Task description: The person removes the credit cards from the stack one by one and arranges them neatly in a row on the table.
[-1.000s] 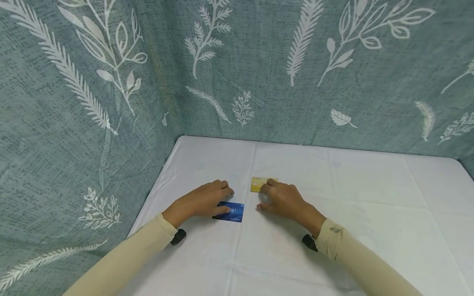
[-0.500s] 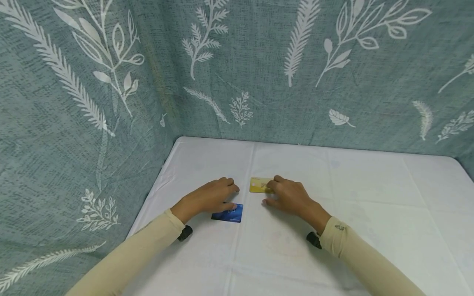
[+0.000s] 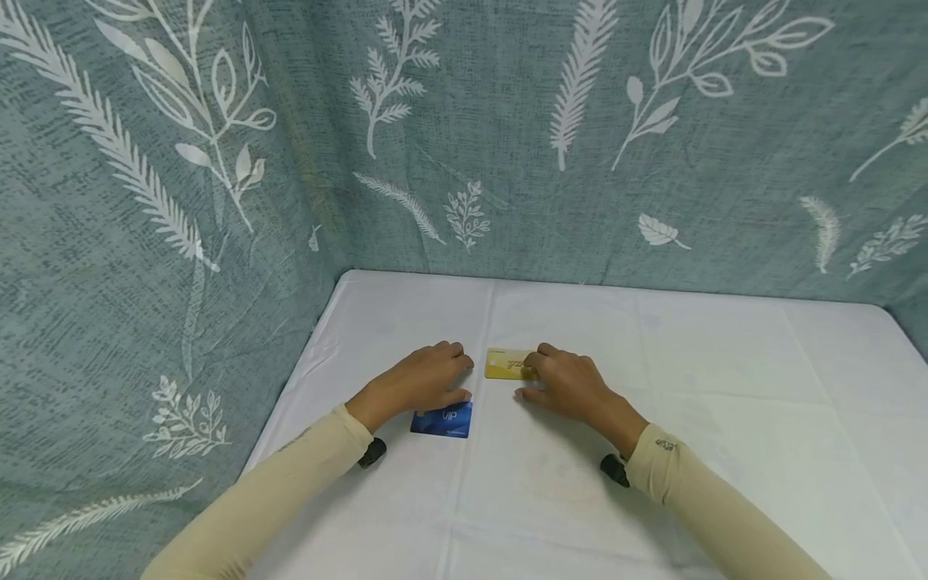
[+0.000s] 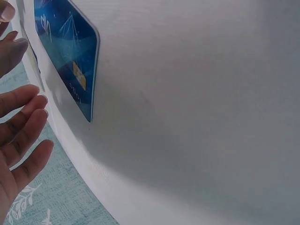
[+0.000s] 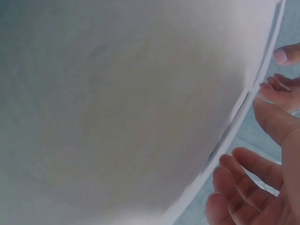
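Note:
A blue card [image 3: 442,423] marked VIP lies flat on the white cloth, left of the middle in the head view. Just beyond it my left hand [image 3: 418,379] hovers palm down with relaxed fingers, its thumb tip overlapping the card's upper edge. Large in the left wrist view, the same blue card [image 4: 70,51] shows a gold chip, with the loosely bent fingers [image 4: 30,150] apart from it. Farther back lies a yellow card [image 3: 500,366]. My right hand [image 3: 569,387] covers its right end with bent fingertips, thumb apart and toward me.
A white cloth [image 3: 696,451] covers the table. Behind and to the left hangs a green-grey curtain [image 3: 507,97] with white leaf prints. A small black object [image 3: 373,453] sits under the left wrist, and another black object [image 3: 615,470] is under the right.
My left hand has moved right and slightly away, baring the lettering on the blue card. My right hand has slid a little right, uncovering more of the yellow card, then stayed put.

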Tool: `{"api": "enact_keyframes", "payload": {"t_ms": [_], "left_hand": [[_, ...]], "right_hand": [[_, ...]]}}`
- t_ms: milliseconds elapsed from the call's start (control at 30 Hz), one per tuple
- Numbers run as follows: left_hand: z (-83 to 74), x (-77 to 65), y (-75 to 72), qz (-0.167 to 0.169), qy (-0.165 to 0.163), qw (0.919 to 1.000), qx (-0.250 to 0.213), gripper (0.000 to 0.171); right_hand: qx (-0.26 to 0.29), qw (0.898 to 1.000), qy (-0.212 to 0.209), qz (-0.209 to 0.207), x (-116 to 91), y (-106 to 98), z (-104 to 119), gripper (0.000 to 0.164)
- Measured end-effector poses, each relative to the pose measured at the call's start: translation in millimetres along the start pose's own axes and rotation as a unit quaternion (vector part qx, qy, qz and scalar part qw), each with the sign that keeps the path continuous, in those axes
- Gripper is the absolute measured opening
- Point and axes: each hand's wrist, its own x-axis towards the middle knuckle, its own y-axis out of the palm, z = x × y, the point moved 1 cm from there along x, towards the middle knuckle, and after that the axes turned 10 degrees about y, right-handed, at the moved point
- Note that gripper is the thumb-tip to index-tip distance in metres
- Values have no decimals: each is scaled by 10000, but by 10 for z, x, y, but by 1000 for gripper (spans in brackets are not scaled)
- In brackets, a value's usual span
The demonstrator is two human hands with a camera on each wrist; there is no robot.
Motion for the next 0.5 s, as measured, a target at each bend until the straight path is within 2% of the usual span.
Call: {"api": "enact_keyframes", "payload": {"t_ms": [200, 500], "left_hand": [[14, 76, 10, 25, -113, 9999, -6, 52], [44, 154, -10, -66, -15, 10000, 38, 51]], "right_hand": [[-12, 10000, 78, 23, 10, -28, -9, 42], [-96, 9998, 182, 56, 42, -78, -49, 45]]}}
